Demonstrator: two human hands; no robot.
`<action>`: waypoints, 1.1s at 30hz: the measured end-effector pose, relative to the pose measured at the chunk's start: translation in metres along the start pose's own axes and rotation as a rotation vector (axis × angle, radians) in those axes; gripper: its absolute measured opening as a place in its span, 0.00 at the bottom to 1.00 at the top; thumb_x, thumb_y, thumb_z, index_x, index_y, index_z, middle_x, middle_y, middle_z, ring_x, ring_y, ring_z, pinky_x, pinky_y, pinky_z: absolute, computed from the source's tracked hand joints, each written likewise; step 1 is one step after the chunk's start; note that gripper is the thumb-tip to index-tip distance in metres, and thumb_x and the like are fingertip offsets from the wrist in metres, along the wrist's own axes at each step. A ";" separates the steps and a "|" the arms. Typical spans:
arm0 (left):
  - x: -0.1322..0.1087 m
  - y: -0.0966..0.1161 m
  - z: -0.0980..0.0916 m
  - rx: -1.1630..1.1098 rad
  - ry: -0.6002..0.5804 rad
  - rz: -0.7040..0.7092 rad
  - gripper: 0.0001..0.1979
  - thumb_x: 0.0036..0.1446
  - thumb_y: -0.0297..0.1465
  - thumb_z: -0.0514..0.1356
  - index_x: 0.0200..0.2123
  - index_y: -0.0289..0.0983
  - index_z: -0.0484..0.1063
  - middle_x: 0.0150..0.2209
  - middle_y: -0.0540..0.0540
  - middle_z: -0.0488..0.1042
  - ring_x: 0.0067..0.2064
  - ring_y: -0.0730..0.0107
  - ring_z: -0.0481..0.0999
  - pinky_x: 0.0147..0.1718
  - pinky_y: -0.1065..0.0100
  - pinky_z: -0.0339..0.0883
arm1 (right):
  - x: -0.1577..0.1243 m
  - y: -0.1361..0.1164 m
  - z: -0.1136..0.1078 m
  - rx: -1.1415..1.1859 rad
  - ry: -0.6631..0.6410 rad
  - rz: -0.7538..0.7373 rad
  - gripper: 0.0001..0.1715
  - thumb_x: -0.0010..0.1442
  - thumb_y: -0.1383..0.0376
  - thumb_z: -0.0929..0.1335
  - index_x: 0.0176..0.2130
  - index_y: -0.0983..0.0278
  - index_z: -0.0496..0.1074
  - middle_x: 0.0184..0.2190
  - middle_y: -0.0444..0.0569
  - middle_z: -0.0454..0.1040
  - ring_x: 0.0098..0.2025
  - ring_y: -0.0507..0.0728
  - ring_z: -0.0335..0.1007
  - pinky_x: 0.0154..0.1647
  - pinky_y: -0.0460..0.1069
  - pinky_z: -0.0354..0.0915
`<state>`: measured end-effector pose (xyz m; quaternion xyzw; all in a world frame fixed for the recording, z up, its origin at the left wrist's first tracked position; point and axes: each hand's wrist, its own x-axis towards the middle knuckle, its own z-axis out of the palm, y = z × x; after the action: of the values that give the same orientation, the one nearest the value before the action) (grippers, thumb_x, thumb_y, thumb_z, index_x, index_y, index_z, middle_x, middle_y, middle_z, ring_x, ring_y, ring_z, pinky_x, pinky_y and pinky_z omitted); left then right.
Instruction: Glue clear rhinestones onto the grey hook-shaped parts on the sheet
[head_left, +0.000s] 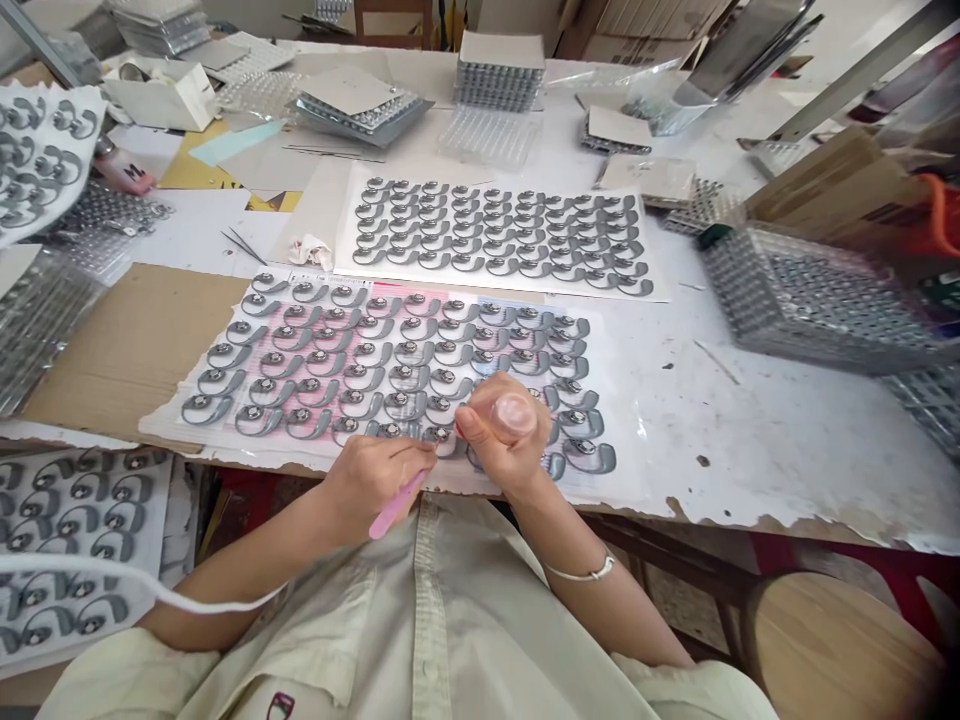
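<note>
My left hand [382, 475] is closed around a slim pink-handled tool [396, 508], its working end hidden by my fingers. Beside it, my right hand [506, 440] grips a small translucent bottle [513, 414] whose round pale end faces up; its other end points toward a grey hook-shaped piece [440, 436] at the sheet's near edge. Both hands are over the near sheet [622, 440], where rows of grey curved pieces [364, 375] lie, each with a round metallic setting. My right forearm and hand cover some of the pieces.
Behind lies a second white sheet [510, 285] with similar rows. Tweezers [244, 246] and a crumpled tissue [311, 252] rest left of it. Brown cardboard [142, 340] lies at the left, stacked clear trays [817, 300] at the right. A wooden stool [840, 640] stands lower right.
</note>
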<state>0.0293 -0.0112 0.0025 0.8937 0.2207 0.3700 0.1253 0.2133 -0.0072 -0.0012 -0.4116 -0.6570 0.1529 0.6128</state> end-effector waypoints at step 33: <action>0.003 -0.019 -0.006 -0.389 -0.158 -0.470 0.05 0.54 0.24 0.62 0.32 0.35 0.79 0.33 0.46 0.81 0.32 0.69 0.80 0.32 0.73 0.71 | -0.003 0.000 -0.003 0.066 -0.016 0.024 0.08 0.56 0.72 0.70 0.28 0.63 0.68 0.23 0.44 0.68 0.25 0.52 0.64 0.27 0.50 0.63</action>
<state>0.0216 0.0069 0.0014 0.8035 0.3356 0.2956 0.3929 0.2156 -0.0104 -0.0022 -0.3976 -0.6515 0.1851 0.6190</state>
